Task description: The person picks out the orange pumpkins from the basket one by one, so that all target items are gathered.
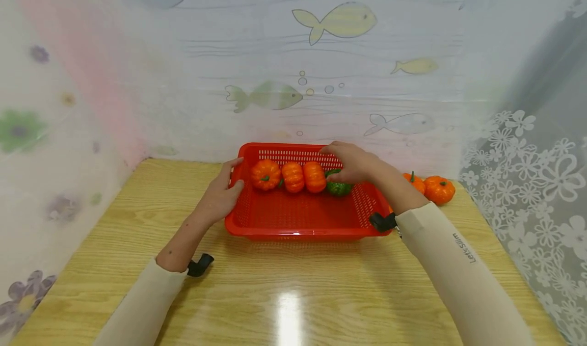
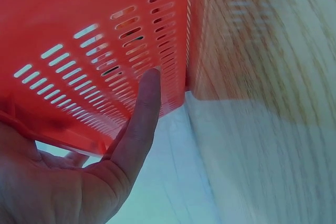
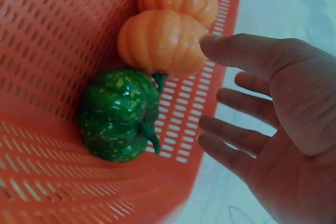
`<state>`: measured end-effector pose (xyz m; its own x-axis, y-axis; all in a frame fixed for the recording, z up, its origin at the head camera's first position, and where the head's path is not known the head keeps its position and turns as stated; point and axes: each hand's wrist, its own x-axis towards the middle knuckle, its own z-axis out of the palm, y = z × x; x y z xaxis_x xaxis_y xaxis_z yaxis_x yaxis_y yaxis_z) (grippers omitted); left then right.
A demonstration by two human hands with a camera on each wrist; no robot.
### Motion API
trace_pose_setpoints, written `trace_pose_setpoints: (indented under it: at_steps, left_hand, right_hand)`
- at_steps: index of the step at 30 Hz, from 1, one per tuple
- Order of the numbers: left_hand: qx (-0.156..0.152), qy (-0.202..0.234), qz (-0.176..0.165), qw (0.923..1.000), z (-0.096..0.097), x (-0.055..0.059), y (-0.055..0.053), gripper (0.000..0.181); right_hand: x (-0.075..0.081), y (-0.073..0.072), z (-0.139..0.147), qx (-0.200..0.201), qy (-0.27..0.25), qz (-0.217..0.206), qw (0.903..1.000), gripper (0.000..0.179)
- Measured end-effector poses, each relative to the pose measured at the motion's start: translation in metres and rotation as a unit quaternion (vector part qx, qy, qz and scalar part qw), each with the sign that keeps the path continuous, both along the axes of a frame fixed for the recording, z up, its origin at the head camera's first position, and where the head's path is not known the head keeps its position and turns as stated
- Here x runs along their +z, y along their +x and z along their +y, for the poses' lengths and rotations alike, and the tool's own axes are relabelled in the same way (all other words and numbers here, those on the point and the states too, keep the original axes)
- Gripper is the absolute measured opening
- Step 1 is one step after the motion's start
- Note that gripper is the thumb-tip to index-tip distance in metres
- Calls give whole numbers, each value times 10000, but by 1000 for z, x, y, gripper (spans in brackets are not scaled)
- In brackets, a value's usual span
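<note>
A red slotted plastic basket stands on the table. My left hand grips its left rim, and in the left wrist view a finger lies along the outer slotted wall. Inside, along the back, sit a row of small orange pumpkins and a green pumpkin at the right end. My right hand hovers over the back right of the basket, partly covering the green pumpkin in the head view. Its fingers are spread with nothing between them; the thumb overlaps the nearest orange pumpkin in the right wrist view.
More orange pumpkins rest on the table right of the basket, partly hidden behind my right forearm. A fish-patterned curtain hangs close behind the basket. Flowered curtains border the right side.
</note>
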<state>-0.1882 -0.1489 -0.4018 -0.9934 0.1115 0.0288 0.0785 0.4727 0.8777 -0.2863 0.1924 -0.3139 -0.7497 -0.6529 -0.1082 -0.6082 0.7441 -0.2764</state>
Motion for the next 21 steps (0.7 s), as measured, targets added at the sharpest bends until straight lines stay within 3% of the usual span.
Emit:
trace_pose_setpoints:
  at_steps: [9, 16, 21]
  left_hand:
    - [-39, 2, -25, 10000, -1, 2, 1, 62]
    - [-33, 7, -47, 10000, 0, 1, 1, 62]
    - [-1, 17, -53, 10000, 1, 2, 1, 62]
  right_hand:
    - [-15, -16, -12, 43, 170, -319, 9993, 73]
    - [-26, -19, -18, -50, 119, -550, 9984, 76]
    - [-31, -20, -21, -32, 148, -464, 9988, 75]
